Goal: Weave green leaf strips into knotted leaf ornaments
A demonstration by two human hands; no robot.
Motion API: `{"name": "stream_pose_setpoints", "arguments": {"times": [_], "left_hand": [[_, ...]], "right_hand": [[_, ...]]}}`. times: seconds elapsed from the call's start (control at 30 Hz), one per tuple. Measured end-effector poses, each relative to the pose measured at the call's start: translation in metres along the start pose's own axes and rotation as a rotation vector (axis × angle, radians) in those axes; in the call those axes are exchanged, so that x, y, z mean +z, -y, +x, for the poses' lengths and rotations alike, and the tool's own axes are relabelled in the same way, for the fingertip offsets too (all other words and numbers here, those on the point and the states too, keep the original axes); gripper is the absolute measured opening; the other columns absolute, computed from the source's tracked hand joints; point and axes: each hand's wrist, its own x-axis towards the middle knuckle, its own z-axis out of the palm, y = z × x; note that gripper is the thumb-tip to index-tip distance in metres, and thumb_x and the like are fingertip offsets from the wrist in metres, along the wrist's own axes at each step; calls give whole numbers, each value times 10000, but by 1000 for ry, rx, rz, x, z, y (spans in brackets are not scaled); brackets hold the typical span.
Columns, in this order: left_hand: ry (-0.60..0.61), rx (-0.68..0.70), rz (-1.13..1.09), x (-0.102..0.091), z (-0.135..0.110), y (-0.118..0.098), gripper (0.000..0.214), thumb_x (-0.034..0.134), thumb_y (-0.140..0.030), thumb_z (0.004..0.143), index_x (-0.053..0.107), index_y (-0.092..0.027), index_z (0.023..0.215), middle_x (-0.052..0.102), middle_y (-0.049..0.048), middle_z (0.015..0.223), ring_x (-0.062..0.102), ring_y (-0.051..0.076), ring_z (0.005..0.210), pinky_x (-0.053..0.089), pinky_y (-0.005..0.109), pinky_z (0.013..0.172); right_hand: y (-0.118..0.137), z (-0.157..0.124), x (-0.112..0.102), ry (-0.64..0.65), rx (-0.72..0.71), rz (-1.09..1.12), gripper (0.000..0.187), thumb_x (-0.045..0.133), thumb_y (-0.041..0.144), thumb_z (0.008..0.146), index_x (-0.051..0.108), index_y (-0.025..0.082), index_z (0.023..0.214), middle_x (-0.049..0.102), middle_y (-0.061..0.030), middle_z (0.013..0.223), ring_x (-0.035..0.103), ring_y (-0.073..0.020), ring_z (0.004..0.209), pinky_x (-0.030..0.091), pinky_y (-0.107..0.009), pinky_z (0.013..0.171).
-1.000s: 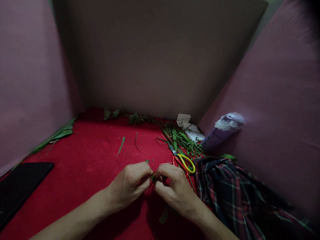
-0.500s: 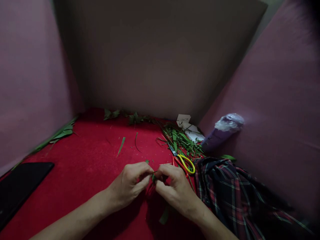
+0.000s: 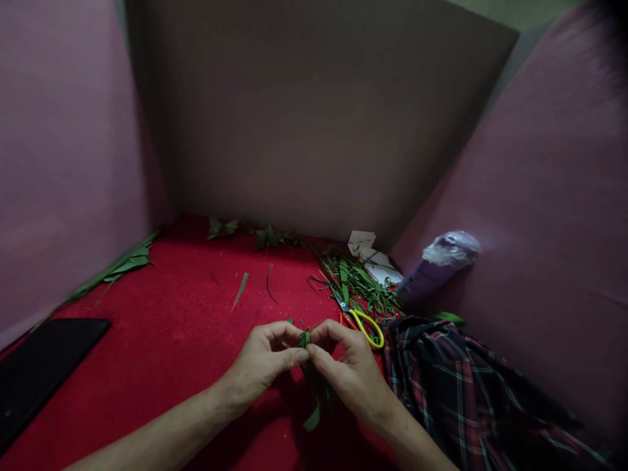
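Between my fingertips is a small knotted or folded green leaf strip point(image 3: 305, 338), its loose end hanging below toward the red cloth. My left hand point(image 3: 269, 353) pinches it from the left with thumb and fingers. From the right, my right hand point(image 3: 343, 360) grips the same strip, the two thumbs almost touching. Just beyond my right hand lie scissors point(image 3: 367, 327) with one yellow and one red handle, blades pointing at a heap of cut green leaves and stems point(image 3: 360, 281).
Red cloth point(image 3: 171, 353) covers the surface. A black flat object point(image 3: 49, 366) lies left, plaid fabric point(image 3: 456, 379) right. Near the right wall stand a purple plastic-topped object point(image 3: 432, 268) and white cards point(image 3: 380, 265). Leaves point(image 3: 130, 261) line the left wall.
My fingertips have come closer together, thumbs meeting beneath the leaf strip. More of the green strip now shows above and below my fingers. The view has shifted slightly.
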Motion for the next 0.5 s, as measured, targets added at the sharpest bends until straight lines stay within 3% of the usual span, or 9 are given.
{"name": "stream_pose_setpoints", "arguments": {"times": [0.3,0.5], "left_hand": [[-19,-13,34,-1,1,-2,263,796,-293,564,612,-124,644,604,-22,590,513,91,551,378,213,555],[-3,26,45,-5,1,-4,217,749,-289,631,635,-122,709,591,-11,650,492,102,617,375,222,607]], "right_hand": [[0,2,1,-23,-43,-4,113,546,80,751,585,175,704,589,36,639,523,-107,614,395,-220,599],[-3,5,-1,-26,6,164,189,508,253,860,610,168,726,600,7,675,522,-120,640,402,-227,601]]}}
